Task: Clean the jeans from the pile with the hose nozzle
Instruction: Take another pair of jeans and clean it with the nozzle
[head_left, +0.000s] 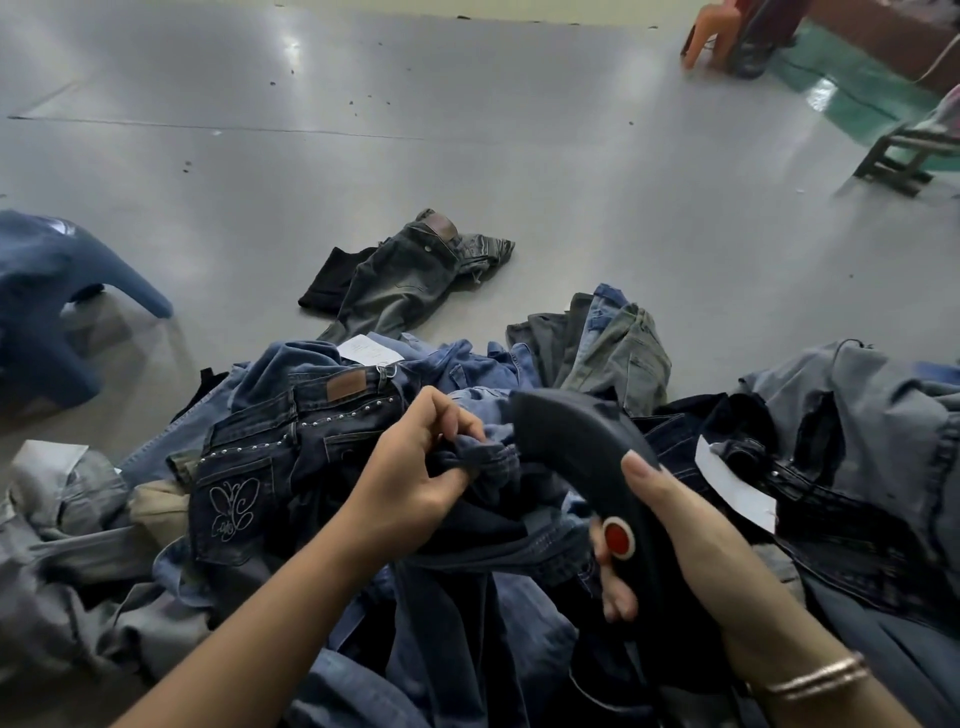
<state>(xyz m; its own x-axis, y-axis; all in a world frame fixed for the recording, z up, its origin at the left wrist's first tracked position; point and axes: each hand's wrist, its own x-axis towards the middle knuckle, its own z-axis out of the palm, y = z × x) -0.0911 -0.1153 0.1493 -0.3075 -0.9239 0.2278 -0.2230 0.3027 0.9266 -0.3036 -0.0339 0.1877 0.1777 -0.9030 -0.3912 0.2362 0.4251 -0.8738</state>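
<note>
Head view: heap of blue and dark denim jeans (363, 431) at 6 o'clock on grey floor (467, 156). Left hand (415, 467) pinches dark denim fold (483, 452); right hand (675, 530) grips black hose nozzle with red button (576, 436), tip touching that fold.

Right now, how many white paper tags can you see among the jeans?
3: one paper tag at the pile's far edge, one right of the hose nozzle, one at the far left. More may be buried.

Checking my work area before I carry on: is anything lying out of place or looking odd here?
One grey pair of jeans lies alone on the floor, apart from the pile, with dark specks scattered farther out.
</note>
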